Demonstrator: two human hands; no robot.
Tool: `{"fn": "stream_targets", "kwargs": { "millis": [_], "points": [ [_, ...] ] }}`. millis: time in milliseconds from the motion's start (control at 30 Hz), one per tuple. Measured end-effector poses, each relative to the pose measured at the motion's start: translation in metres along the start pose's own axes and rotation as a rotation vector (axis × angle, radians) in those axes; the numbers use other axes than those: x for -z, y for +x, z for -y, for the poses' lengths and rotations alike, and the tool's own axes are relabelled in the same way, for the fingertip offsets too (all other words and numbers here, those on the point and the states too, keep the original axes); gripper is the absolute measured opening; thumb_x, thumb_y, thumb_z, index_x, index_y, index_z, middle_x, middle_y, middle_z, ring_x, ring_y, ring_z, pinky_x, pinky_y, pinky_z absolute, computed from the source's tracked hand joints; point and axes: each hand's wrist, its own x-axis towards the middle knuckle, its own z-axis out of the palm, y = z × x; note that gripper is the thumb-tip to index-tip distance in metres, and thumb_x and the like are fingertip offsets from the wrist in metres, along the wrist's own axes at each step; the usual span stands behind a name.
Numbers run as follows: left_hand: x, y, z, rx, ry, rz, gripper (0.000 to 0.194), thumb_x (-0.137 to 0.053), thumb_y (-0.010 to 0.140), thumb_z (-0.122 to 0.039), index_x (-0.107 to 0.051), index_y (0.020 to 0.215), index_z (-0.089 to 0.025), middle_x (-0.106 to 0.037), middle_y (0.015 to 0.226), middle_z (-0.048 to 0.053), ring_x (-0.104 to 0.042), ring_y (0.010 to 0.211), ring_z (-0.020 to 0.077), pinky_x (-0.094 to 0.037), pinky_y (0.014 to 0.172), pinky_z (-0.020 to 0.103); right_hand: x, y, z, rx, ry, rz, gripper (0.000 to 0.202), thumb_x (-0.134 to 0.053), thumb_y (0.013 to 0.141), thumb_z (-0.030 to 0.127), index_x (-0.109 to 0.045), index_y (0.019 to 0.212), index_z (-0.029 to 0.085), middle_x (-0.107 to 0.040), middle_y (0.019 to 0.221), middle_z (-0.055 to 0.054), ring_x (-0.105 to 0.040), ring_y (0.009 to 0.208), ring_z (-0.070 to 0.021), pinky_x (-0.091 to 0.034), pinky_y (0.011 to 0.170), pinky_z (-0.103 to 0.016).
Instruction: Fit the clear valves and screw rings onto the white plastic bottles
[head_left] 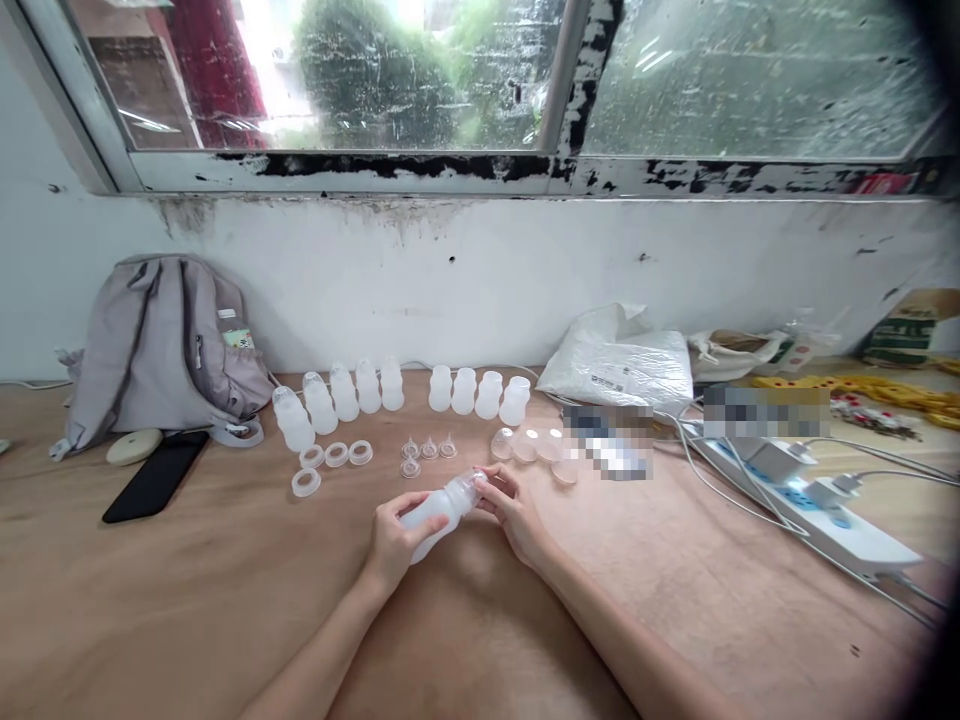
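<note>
Over the wooden tabletop (187, 600), nearer me than the collar rings (361, 462) and smaller silicone teats (429, 449), I hold a frosted baby bottle (431, 520) tilted, my left hand (394, 538) wrapped around its body, thumb on top, and my right hand (519, 512) pinching its clear top end (465, 484). It looks light, smooth enough to slip and slightly squeezable, so I judge the broad body the surest grip and the small, softer-looking tip fit only for gentle fingertips
</note>
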Motion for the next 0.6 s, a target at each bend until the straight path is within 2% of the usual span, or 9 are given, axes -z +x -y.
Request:
{"fn": "stream_targets", "kwargs": {
  "millis": [300,600],
  "points": [
    [0.0,-0.003,-0.005,-0.013,0.079,-0.011,0.035,-0.067,0.061,-0.036,-0.064,0.088,-0.014,-0.067,0.081,0.005,-0.059,0.073,0.0189,-0.045,0.065,0.025,-0.001,0.0,0.004,-0.031,-0.032,0.057,0.018,-0.064,0.068,0.03,-0.049,0.072,0.022,-0.058,0.083,0.0,-0.055,0.082,-0.0168,-0.046,0.072,-0.032],
    [-0.004,-0.002,-0.004,-0.027,0.185,-0.105,0.037,-0.065,0.062,-0.038,-0.061,0.09,-0.015,-0.066,0.086,0.005,-0.06,0.075,0.0186,-0.046,0.066,0.025,-0.002,0.007,-0.007,-0.105,0.131,0.07,0.021,-0.064,0.069,0.029,-0.05,0.084,0.022,-0.057,0.088,-0.001,-0.056,0.079,-0.0155,-0.047,0.069,-0.031]
  ]
}}
